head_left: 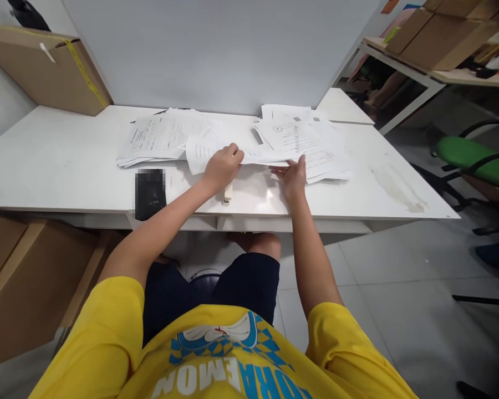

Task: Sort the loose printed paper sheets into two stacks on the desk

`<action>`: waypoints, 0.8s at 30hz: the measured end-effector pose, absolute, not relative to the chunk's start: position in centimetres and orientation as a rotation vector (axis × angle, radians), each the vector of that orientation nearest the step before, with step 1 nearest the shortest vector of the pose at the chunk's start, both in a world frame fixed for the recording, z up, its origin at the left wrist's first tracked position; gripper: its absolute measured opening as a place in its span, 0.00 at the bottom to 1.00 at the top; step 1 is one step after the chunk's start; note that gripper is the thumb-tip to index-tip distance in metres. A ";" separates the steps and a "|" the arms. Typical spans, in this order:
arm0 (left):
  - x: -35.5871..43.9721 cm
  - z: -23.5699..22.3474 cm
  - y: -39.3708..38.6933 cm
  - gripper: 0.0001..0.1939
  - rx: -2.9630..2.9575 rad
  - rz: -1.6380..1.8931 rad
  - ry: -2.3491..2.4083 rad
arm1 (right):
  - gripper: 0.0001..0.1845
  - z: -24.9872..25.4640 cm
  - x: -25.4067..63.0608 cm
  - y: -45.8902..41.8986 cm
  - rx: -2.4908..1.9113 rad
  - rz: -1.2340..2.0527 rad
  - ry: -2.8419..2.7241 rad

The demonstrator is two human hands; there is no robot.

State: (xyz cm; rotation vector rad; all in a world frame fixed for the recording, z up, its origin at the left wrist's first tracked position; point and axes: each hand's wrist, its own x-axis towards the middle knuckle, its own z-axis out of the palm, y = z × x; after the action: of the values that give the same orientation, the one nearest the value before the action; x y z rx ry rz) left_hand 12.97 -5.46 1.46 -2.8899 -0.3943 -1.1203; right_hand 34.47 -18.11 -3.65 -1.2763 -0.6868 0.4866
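**Uneven Hold Is Inviting a Slip**

At the centre of the frame, the held sheets (199, 158) are spanning the space between 2 paper piles. The left hand (225, 165) is clamping their near edge with its fingers closed. The right hand (293, 176) is meeting that edge right of centre, its fingers partly spread; I cannot tell whether they are pinching the paper or merely supporting it.

If only 1 side is really gripping, the pages could be fanning out of line, and a tight squeeze there could be creasing them. The left pile (153, 136) and the right pile (299, 138), in the upper middle of the frame, are lying so close that a sideways pull could be dragging or mixing loose sheets; the right pile is spreading raggedly, raising that risk.

Just below the left hand, a pale stapler-like tool (228, 195) is sitting where a dropping wrist could be knocking it. Left of centre, a black device (150, 195) is appearing to overhang the front edge of the desk (75, 177), so a brush from the nearby left forearm could be tipping it off.
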 end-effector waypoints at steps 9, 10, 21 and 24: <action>11.7 1.6 -5.7 0.18 -2.852 -0.948 0.109 | 0.25 -2.6 34.5 -19.2 -1.101 0.931 -0.611; 11.4 1.9 -5.7 0.19 -2.856 -0.905 0.172 | 0.23 -2.6 34.5 -19.3 -1.120 0.913 -0.612; 7.3 2.0 -5.3 0.11 -2.924 -0.811 0.184 | 0.12 2.0 32.9 -22.2 -0.846 0.609 -0.766; 7.0 2.1 -5.1 0.15 -2.993 -0.858 0.130 | 0.11 6.5 33.6 -24.1 -0.846 0.531 -0.927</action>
State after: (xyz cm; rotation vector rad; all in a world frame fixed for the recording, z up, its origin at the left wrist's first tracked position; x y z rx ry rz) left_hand 6.98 -5.09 2.10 -2.9933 0.1302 -0.8578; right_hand 33.61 -24.06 6.49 -0.8463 -0.9274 0.5314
